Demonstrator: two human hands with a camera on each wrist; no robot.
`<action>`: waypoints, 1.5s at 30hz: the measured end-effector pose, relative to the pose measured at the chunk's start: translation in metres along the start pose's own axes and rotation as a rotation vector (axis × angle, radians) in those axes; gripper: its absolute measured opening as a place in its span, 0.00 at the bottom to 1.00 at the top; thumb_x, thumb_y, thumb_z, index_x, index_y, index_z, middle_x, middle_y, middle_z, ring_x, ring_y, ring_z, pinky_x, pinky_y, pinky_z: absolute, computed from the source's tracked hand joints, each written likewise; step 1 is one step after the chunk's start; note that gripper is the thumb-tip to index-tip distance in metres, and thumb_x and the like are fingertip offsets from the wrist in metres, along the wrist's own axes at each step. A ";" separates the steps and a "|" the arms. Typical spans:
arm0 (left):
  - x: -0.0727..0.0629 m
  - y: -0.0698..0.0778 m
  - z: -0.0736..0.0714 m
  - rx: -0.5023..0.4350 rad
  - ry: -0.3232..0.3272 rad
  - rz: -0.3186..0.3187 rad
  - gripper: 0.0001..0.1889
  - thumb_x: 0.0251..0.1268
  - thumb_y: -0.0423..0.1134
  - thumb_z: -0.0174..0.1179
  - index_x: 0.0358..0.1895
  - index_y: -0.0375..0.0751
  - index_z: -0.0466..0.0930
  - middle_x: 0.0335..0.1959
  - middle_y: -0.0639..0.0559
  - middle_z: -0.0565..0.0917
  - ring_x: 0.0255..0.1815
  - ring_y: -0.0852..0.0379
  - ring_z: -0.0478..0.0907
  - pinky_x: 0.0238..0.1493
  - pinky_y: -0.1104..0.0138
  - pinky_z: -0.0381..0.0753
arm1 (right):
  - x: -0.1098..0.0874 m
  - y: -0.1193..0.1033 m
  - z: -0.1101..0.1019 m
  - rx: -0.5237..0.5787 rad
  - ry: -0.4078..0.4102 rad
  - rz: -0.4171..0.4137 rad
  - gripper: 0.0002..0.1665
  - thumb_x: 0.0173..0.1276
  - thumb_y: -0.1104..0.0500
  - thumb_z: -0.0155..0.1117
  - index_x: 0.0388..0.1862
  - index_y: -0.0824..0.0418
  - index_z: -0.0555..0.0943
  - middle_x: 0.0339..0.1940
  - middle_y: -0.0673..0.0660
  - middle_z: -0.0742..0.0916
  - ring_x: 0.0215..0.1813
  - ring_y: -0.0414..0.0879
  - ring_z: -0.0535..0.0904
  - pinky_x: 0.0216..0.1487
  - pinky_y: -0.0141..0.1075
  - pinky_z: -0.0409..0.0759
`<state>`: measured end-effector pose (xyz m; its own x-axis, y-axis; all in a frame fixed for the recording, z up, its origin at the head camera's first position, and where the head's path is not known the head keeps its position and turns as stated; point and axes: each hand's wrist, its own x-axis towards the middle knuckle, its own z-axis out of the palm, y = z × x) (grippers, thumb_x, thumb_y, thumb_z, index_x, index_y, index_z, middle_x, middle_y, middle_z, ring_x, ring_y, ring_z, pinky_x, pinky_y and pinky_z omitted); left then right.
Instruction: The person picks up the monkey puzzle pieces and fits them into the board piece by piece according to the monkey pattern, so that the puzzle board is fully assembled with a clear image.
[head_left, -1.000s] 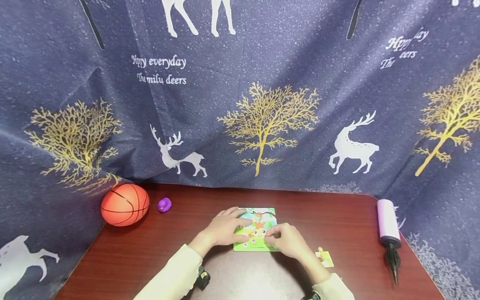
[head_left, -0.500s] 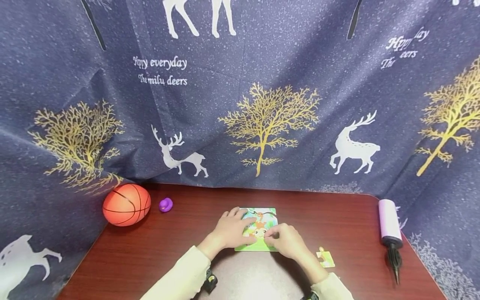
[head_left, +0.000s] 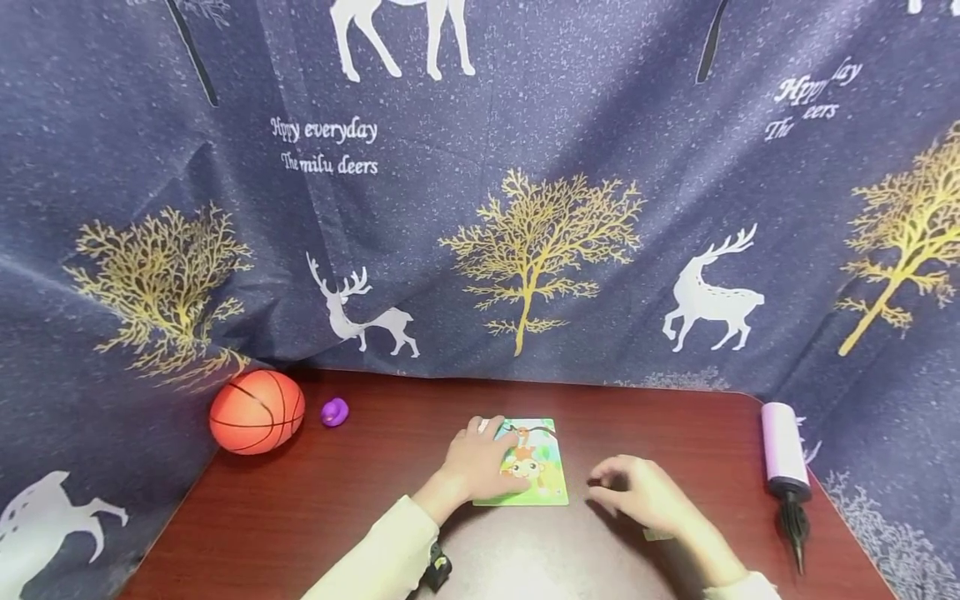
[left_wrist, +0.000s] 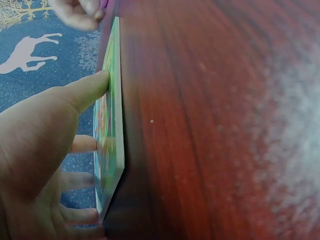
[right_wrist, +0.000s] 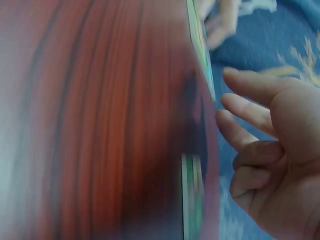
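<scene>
A jigsaw puzzle board (head_left: 551, 467) with a cartoon monkey on green lies flat on the table. My left hand (head_left: 477, 462) rests on its left part with fingers spread; in the left wrist view the thumb (left_wrist: 92, 90) touches the picture near the board's edge. My right hand (head_left: 637, 492) hovers right of the board, apart from it. Thumb and forefinger stand apart with nothing between them, while the right wrist view shows some other fingers bent. A loose puzzle piece (head_left: 658, 534) lies mostly hidden beneath the right hand; it also appears blurred (right_wrist: 192, 200) in the right wrist view.
An orange basketball (head_left: 257, 412) sits at the table's back left, with a purple rubber duck (head_left: 334, 412) beside it. At the right edge lies a pink-and-black hand pump (head_left: 783, 467). A dark blue curtain (head_left: 405, 225) with deer and trees hangs behind the table (head_left: 390, 450).
My right hand has left the board's right part and moved right, over the loose piece, its thumb and forefinger now parted. My left hand has shifted slightly right over the board.
</scene>
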<state>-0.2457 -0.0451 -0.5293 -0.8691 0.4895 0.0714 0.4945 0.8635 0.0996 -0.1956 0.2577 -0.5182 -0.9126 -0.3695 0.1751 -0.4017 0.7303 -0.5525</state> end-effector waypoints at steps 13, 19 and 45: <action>-0.003 0.001 -0.006 0.021 -0.016 -0.014 0.45 0.57 0.79 0.56 0.77 0.62 0.70 0.75 0.48 0.70 0.72 0.38 0.66 0.59 0.46 0.77 | -0.050 0.041 -0.036 -0.184 -0.002 0.091 0.32 0.45 0.32 0.84 0.46 0.43 0.84 0.37 0.39 0.79 0.40 0.34 0.76 0.42 0.38 0.79; -0.001 0.006 -0.004 0.026 -0.029 -0.035 0.47 0.57 0.80 0.54 0.79 0.64 0.68 0.77 0.48 0.68 0.73 0.38 0.65 0.61 0.45 0.76 | -0.056 0.044 -0.038 -0.173 0.010 0.044 0.28 0.47 0.33 0.84 0.42 0.40 0.83 0.37 0.38 0.79 0.40 0.33 0.76 0.40 0.37 0.79; 0.003 0.016 0.004 0.031 -0.031 -0.091 0.52 0.49 0.86 0.53 0.77 0.61 0.70 0.76 0.46 0.69 0.74 0.32 0.64 0.62 0.42 0.75 | -0.061 0.044 -0.041 -0.011 -0.076 0.029 0.28 0.48 0.47 0.88 0.40 0.51 0.78 0.35 0.39 0.81 0.38 0.33 0.77 0.39 0.33 0.76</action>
<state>-0.2410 -0.0295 -0.5312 -0.9105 0.4122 0.0329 0.4135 0.9076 0.0731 -0.1603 0.3356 -0.5198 -0.9156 -0.3905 0.0963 -0.3764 0.7477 -0.5471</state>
